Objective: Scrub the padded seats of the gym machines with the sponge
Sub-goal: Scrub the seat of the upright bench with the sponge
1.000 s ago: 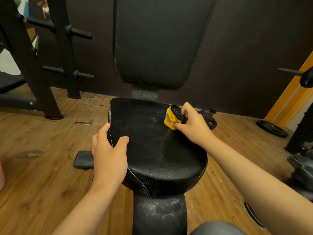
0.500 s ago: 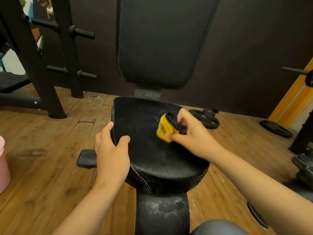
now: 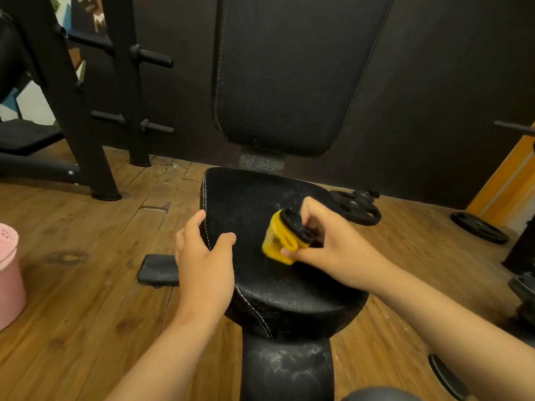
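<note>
Far left I get a pink container (image 3: 8,273) on the wooden floor (image 3: 86,299), cut off by the frame edge. Behind it stands a black rack (image 3: 66,111) with pegs. A small black pad (image 3: 157,269) lies on the floor just left of the seat. The left hand (image 3: 202,261) grips the left edge of the padded seat (image 3: 289,299), thumb on top and fingers curled over the stitched side. The sponge (image 3: 282,241) sits on the seat top, right of centre. It is yellow with a black scrub layer, folded, yellow edge touching the leather. The right hand (image 3: 333,250) pinches it from the right, fingers bent over the black layer. I read white smears on the seat near the sponge. The backrest (image 3: 289,68) stands upright behind the seat. Right of the seat, the near weight plate (image 3: 360,212) lies on the floor. The far weight plate (image 3: 479,227) lies well apart from it.
</note>
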A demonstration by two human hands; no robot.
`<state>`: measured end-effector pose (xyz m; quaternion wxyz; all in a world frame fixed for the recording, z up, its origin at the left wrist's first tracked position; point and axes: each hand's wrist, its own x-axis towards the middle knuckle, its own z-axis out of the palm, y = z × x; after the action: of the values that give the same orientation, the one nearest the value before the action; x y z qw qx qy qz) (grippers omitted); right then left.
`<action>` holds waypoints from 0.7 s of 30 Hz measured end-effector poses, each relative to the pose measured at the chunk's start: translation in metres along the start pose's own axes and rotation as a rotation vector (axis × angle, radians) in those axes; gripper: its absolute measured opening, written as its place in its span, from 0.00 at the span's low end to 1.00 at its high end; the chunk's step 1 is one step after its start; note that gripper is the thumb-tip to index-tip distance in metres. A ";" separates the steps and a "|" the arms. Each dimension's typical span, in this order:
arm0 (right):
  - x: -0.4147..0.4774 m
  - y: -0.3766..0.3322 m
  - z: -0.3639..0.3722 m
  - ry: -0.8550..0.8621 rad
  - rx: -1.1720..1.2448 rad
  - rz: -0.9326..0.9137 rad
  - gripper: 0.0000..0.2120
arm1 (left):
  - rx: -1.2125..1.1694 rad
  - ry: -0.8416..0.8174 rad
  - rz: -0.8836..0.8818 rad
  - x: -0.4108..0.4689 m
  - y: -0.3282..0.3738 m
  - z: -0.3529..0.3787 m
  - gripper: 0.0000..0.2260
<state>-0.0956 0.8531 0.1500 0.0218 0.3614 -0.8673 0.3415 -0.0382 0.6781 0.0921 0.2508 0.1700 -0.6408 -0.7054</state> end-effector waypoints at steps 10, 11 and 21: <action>0.072 0.056 -0.022 0.245 -0.292 0.312 0.17 | -0.294 -0.008 -0.223 0.029 0.009 0.000 0.18; 0.074 0.052 -0.020 0.228 -0.299 0.295 0.17 | -0.293 -0.010 -0.227 0.030 0.008 0.000 0.18; 0.082 0.056 -0.023 0.232 -0.275 0.238 0.18 | -0.293 -0.017 -0.208 0.032 0.004 0.000 0.20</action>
<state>-0.1970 0.8449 0.1583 0.1302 0.2081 -0.9341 0.2593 -0.0633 0.6596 0.0988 0.1931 0.1908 -0.5121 -0.8149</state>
